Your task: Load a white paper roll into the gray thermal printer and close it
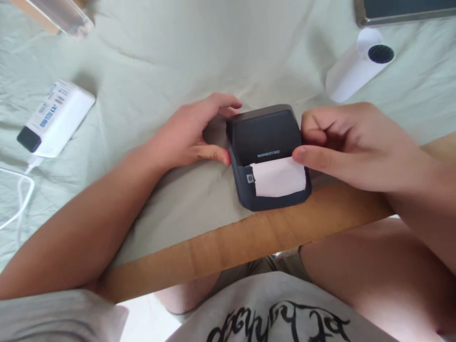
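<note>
A dark label printer (265,130) marked NIIMBOT lies near the table's front edge, its lid down. From its slot a blank white paper label (280,177) sticks out over the front part. My left hand (203,128) grips the printer's left side, thumb against the edge and fingers around the back left corner. On the other side, my right hand (351,142) is closed at the printer's right edge. Its thumb tip rests by the lid's front right corner, at the top of the label; the curled fingers press against the side.
Behind my right hand lies a white cylinder (351,71) with a dark end. A dark-screened device (406,12) is at the top right. On the left sits a white device (59,118) with a cable (26,199). A clear container (60,16) is top left. The wooden edge (213,247) runs in front.
</note>
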`<state>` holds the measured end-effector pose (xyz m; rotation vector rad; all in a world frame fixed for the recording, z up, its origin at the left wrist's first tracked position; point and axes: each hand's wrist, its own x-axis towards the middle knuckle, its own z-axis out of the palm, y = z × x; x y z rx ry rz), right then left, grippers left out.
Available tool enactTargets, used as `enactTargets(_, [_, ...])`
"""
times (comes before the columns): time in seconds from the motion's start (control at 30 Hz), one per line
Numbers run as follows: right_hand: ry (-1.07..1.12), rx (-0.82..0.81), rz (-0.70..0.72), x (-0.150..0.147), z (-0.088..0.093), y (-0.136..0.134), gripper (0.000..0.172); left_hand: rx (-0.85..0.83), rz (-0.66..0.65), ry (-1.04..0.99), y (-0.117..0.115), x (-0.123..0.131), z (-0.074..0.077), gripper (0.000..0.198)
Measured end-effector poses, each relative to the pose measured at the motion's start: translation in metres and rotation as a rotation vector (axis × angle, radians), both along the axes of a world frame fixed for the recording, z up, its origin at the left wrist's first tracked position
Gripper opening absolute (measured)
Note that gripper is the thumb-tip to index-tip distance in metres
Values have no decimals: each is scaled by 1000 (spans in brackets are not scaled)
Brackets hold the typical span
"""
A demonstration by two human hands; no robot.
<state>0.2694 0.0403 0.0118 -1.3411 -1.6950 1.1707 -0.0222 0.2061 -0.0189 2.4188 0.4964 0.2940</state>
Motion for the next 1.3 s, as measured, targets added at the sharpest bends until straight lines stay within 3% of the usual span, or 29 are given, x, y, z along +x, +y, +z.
enactTargets(0.13, [-110,18,-58,11,-5,0,60,-50,2,-34,-1,1,4,125])
enactTargets(0.2, [-194,38,-77,11,-8,0,70,-50,9,-7,-4,3,8,123])
enactTargets(0.3, [-254,56,-82,9,-8,-1,82,17,-18,33,-5,6,11,128])
enactTargets(0.5, [-248,-6,-25,13,-7,-1,82,138,-41,101,-5,7,11,130])
enactTargets(0.63, [-265,98,48,21,-14,3,65,113,-59,67,-7,5,11,130])
enactTargets(0.73, [-165,55,87,22,-15,3,44,-7,-3,42,-5,4,9,135])
enactTargets(0.83, [-12,-24,37,15,-7,0,39,-110,30,21,1,3,5,140])
enactTargets(0.93, [41,31,-57,-1,7,-6,39,-143,24,-11,4,3,2,138])
enactTargets(1.03, [-14,187,-146,-16,16,-10,29,-119,39,-17,2,4,3,137])
enactTargets(1.2, [-210,468,-307,-25,21,-7,32,-104,13,6,-1,7,8,140])
enactTargets(1.3, [-355,469,-175,-27,28,4,20,-66,26,16,-1,8,7,137])
